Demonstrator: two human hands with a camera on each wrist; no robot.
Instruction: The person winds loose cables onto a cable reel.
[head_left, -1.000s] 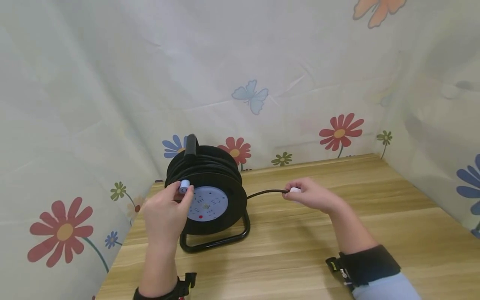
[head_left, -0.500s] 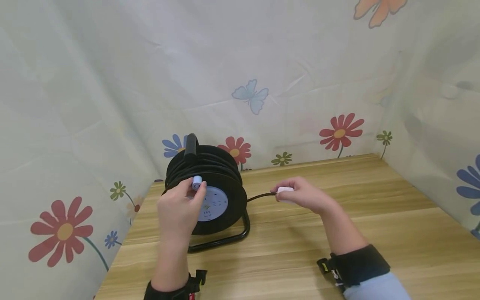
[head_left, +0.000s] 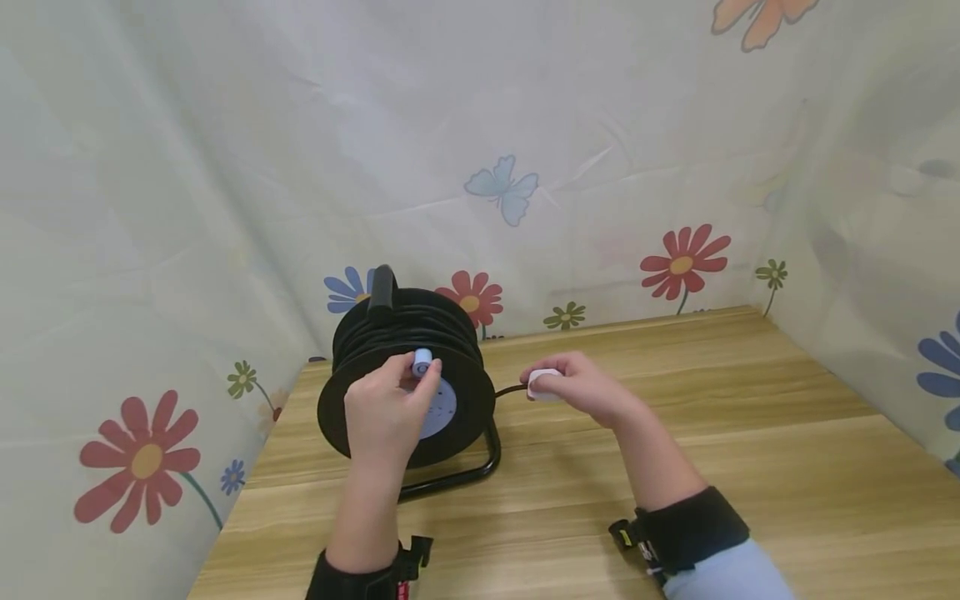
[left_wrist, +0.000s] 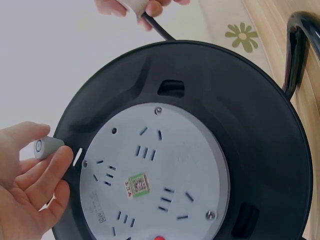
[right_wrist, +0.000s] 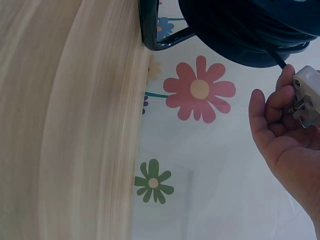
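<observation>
**Cable reel: one hand on the crank knob, other hand guiding the plug end**

Left hand [head_left: 386, 412] pinches the small pale crank knob [head_left: 422, 363] between thumb and fingertips. Knob sits near 11 o'clock on the reel face in the head view; in the left wrist view it shows at 9 o'clock, sticking out from the black flange. Grip is closed on the knob, fingers curled round it. That knob is off-centre on the disc, so holding it there looks like the way to turn the drum.

Right hand [head_left: 581, 390] holds the white plug [head_left: 542, 383], fingers wrapped on it, at 3 o'clock from the reel [head_left: 408, 392] and just beside its rim. A short run of black cord [head_left: 510, 389] goes from plug to drum, nearly all the cord already wound on. Right wrist view shows the plug [right_wrist: 307, 97] with metal prongs facing the palm. Judged: plug held out sideways keeps the cord taut and feeding straight onto the drum, not snagging the frame.

Reel stands upright on its black tube stand [head_left: 457, 475] on the wooden table [head_left: 750, 467], toward the 10 o'clock corner, carry handle [head_left: 382, 292] at 12. Grey socket plate [left_wrist: 150, 175] faces the person, with a small sticker in the middle. Flower-print sheet [head_left: 525, 167] hangs behind.
</observation>
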